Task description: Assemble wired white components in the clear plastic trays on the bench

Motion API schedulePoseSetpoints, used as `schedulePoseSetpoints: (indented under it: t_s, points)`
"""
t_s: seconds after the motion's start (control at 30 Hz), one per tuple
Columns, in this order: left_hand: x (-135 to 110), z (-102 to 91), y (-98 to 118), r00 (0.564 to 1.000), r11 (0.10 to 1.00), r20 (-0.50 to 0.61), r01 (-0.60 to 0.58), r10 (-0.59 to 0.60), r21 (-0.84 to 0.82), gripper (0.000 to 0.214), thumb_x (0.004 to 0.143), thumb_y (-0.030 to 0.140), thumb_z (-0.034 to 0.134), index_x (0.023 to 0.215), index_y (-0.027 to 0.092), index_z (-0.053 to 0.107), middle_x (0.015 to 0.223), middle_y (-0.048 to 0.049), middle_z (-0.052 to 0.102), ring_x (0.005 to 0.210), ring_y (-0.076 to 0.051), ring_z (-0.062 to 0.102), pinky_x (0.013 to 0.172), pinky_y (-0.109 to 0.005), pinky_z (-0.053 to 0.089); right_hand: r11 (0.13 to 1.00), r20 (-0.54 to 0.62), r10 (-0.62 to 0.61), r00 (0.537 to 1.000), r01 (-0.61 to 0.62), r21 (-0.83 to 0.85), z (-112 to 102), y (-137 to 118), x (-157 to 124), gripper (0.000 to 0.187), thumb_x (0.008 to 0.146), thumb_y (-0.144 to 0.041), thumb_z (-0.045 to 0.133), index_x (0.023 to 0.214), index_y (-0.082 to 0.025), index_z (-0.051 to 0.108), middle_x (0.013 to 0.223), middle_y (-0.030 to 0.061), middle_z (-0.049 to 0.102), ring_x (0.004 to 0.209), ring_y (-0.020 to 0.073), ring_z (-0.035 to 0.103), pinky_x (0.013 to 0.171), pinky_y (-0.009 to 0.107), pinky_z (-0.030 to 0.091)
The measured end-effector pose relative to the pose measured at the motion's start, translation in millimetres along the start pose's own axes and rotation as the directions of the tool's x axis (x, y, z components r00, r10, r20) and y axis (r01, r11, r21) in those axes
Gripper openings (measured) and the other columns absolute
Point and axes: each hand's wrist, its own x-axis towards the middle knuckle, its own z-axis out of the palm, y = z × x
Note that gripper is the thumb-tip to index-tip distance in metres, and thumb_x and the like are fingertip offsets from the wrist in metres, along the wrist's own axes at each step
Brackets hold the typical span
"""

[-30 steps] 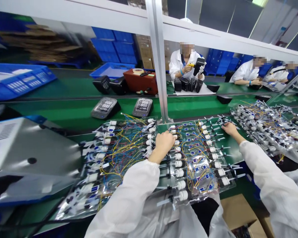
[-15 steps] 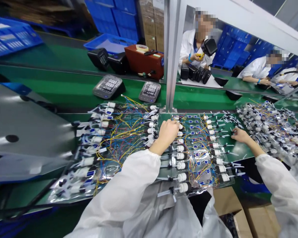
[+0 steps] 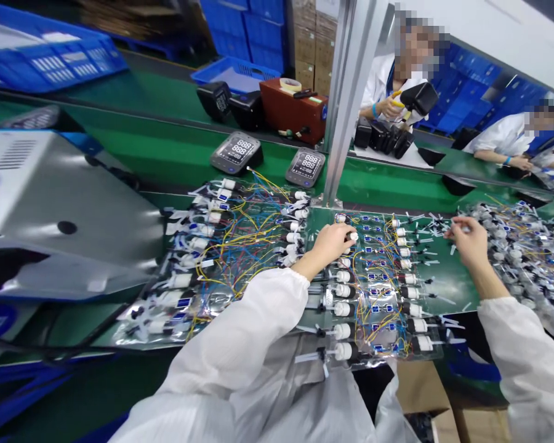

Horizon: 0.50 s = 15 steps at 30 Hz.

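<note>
Left hand (image 3: 330, 243) half curled, fingertips on white pump fitting (image 3: 353, 236), grip unclear | right hand (image 3: 471, 239) pinched, hold unclear | 3 piles of wired pump sets (image 3: 231, 246) bagged in plastic on green conveyor belt (image 3: 443, 289) | 1 blue crate (image 3: 50, 55) upper left | 2 blood-pressure monitors (image 3: 235, 152) upper middle

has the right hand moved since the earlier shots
Yes. The right hand has shifted to its right, farther from the aluminium upright post, now over the edge of the bagged wired parts.
</note>
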Motion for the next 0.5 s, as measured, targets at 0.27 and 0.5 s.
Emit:
schedulePoseSetpoints:
  t_s: [0.27,0.5]
  points:
    - [6.8,1.2,-5.8,1.000,1.000,0.022,0.003,-0.003,0.006,0.025,0.089,0.035,0.082,0.111,0.022,0.083,0.100,-0.0074,0.079,0.085,-0.023,0.072,0.079,-0.031,0.053,0.979,0.304,-0.199,0.932,0.203,0.020,142.8,-105.7,13.9,0.013,0.093,-0.035,0.073,0.093,-0.026,0.082,0.095,0.0062,0.079,0.088,0.0234,0.071,0.081,0.040,0.056]
    - [4.9,4.1,-8.6,1.000,1.000,-0.015,0.010,-0.010,-0.020,0.028,0.091,0.037,0.080,0.115,0.024,0.084,0.101,-0.0068,0.078,0.086,-0.022,0.072,0.082,-0.030,0.053,0.975,0.358,-0.190,0.914,0.132,0.181,203.8,-79.4,-11.9,0.015,0.094,-0.027,0.067,0.095,-0.025,0.081,0.102,0.0060,0.080,0.098,0.0236,0.075,0.092,0.041,0.057]
